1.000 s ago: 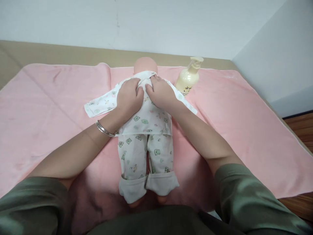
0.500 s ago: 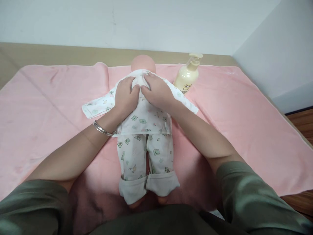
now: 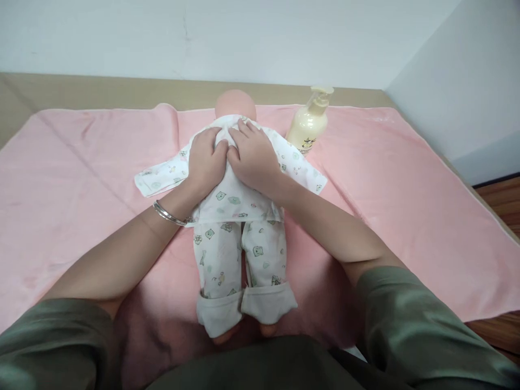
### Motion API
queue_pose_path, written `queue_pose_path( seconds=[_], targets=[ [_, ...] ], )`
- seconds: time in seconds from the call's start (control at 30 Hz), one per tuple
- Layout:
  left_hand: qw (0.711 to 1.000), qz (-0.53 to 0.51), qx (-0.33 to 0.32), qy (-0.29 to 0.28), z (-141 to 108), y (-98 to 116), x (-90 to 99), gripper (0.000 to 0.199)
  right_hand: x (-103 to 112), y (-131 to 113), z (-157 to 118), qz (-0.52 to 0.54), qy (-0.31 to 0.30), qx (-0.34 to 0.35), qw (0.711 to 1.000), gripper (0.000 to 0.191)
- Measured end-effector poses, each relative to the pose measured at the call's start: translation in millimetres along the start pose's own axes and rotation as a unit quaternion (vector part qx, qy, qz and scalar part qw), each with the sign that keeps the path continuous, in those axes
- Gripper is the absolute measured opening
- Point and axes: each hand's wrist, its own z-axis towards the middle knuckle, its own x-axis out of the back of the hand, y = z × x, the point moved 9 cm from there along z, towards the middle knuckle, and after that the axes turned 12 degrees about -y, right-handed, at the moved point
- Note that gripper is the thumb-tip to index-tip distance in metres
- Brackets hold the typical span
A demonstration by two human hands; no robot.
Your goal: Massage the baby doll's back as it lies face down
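A baby doll point(image 3: 236, 104) lies face down in front of me, its head toward the wall and its feet toward my body. It wears a white printed top point(image 3: 233, 203) with its sleeves spread, and matching trousers point(image 3: 262, 252) with turned-up cuffs. My left hand point(image 3: 207, 160) rests flat on the left of the doll's upper back, thumb toward the middle. On the other side my right hand point(image 3: 255, 157) lies on the back with fingers spread. The two thumbs nearly meet near the spine. Neither hand grips anything.
A pink blanket point(image 3: 406, 216) covers most of the tabletop, with a beige table edge point(image 3: 114, 89) along the wall. Beyond the doll's right sleeve stands a cream pump bottle point(image 3: 309, 124). A silver bangle point(image 3: 168, 214) circles my left wrist. Brown wood point(image 3: 501, 203) shows at the far right.
My right hand has shifted slightly left, toward the middle of the doll's back, and its thumb is closer to my left thumb. My left hand stays in place on the back.
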Motion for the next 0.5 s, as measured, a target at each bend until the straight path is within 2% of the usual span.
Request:
queue_pose_path(
  seconds=[0.1, 0.23, 0.3, 0.4, 0.5],
  targets=[
    [1.0, -0.018, -0.016, -0.004, -2, 7, 0.4, 0.031, 11, -8, -5, 0.015, 0.014, 0.024, 0.999, 0.047],
    [1.0, -0.01, -0.025, -0.009, -3, 9, 1.0, 0.028, 28, -9, -12, 0.037, 0.078, 0.031, 0.996, 0.05],
    [1.0, -0.009, -0.014, -0.011, -2, 6, 0.2, 0.029, 23, -4, -9, 0.036, 0.091, 0.023, 0.995, 0.047],
    [1.0, -0.011, 0.001, -0.01, -1, 2, -0.7, 0.034, 7, 3, 0, 0.03, 0.057, 0.02, 0.998, 0.041],
    [1.0, -0.003, -0.016, -0.014, 0, 6, -1.3, 0.034, 16, 0, -1, 0.031, 0.061, 0.044, 0.997, 0.041]
  ],
)
